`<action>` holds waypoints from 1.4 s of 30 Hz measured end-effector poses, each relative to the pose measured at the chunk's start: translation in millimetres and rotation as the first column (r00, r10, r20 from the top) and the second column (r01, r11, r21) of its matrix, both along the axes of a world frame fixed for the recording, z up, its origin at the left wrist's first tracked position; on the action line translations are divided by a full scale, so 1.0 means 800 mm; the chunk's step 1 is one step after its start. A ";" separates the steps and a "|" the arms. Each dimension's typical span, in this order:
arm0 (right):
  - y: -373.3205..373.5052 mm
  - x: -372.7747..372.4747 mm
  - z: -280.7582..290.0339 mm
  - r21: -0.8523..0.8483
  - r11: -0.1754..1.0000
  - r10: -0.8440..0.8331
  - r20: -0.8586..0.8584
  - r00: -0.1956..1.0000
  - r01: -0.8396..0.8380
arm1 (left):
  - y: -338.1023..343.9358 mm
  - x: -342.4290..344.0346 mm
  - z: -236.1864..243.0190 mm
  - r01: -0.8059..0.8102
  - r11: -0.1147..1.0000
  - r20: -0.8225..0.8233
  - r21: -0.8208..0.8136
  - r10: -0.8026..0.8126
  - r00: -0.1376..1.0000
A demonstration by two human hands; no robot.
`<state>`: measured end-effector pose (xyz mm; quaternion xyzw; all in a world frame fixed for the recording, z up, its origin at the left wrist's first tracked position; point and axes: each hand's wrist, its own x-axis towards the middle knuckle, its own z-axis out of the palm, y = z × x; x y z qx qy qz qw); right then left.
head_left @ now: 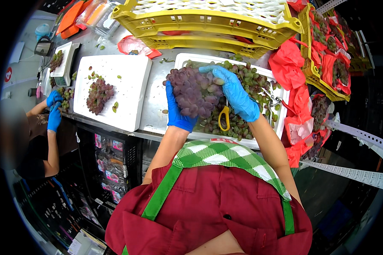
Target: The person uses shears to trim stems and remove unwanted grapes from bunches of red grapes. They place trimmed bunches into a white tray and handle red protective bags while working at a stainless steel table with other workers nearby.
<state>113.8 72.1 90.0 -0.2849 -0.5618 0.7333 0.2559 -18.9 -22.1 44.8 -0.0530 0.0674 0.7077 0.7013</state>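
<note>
A large bunch of dusky purple grapes (pixel 193 91) is held up over a white tray (pixel 191 135). My left hand (pixel 178 112), in a blue glove, cups the bunch from its left and lower side. Against the upper right edge of the bunch, the fingers of my gloved right hand (pixel 234 91) are bent and closed on it, next to a greenish grape. Just below that palm shows the yellow handle of scissors (pixel 224 119); whether the hand also holds them is hidden. Loose green and reddish grapes (pixel 249 78) cover much of the tray.
Stacked yellow crates (pixel 208 21) rise behind the tray. Another pair of snips (pixel 275 101) lies at its right side, beside red wrapping (pixel 291 63). A white board (pixel 127 85) on the left bears a smaller bunch (pixel 100 97). Farther left, a co-worker's gloved hands (pixel 54 110) handle grapes.
</note>
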 end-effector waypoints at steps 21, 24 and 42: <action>-0.023 0.012 0.011 -0.101 0.995 0.016 0.055 0.998 -0.010 | -0.004 -0.028 -0.019 -0.129 0.986 -0.076 0.109 0.138 0.988; -0.022 0.014 -0.001 0.094 0.995 0.021 0.061 0.998 -0.026 | -0.004 -0.033 -0.017 -0.183 0.983 -0.184 0.018 0.183 0.966; -0.055 0.016 0.011 0.157 0.986 0.025 0.215 0.976 -0.060 | 0.020 -0.101 -0.071 -0.458 0.833 -0.362 0.311 0.550 0.753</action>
